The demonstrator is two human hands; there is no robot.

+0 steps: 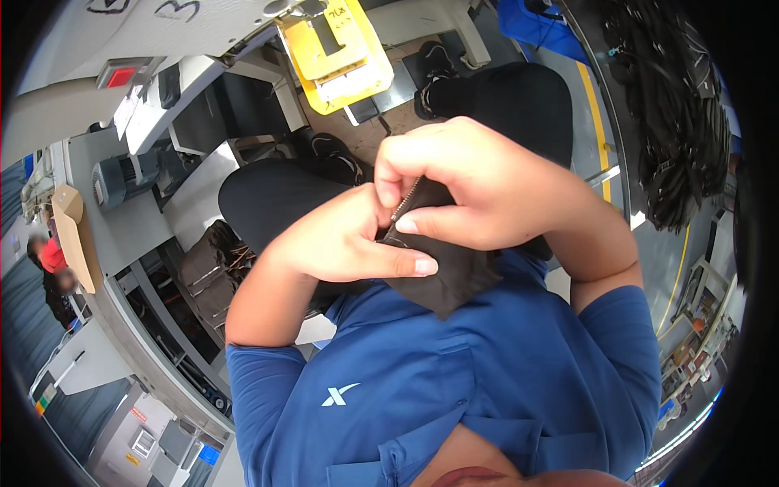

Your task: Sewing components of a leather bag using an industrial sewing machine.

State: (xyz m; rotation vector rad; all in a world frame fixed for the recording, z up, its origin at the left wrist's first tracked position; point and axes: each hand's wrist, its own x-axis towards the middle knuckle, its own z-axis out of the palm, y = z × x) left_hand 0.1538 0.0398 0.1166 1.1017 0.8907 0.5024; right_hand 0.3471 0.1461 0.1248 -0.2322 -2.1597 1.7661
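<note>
In the middle of the view I hold a dark grey-brown fabric piece (446, 284) with a metal zipper (403, 203) along one edge, bunched over my lap. My left hand (341, 239) grips the fabric from the left, its thumb lying across the piece below the zipper's end. My right hand (458, 183) is closed on the same piece from above right, index finger curled by the zipper and thumb pressed beside its teeth. The fingertips of both hands meet near the zipper, partly hidden by each other and by the cloth.
A white machine table (154, 28) with yellow templates (345, 65) is ahead. Dark garments (665, 122) hang on a rack at right, beside a blue bin (527, 24). Folded dark pieces (207, 272) lie at left, near a motor (122, 178). Another person (53, 276) is at far left.
</note>
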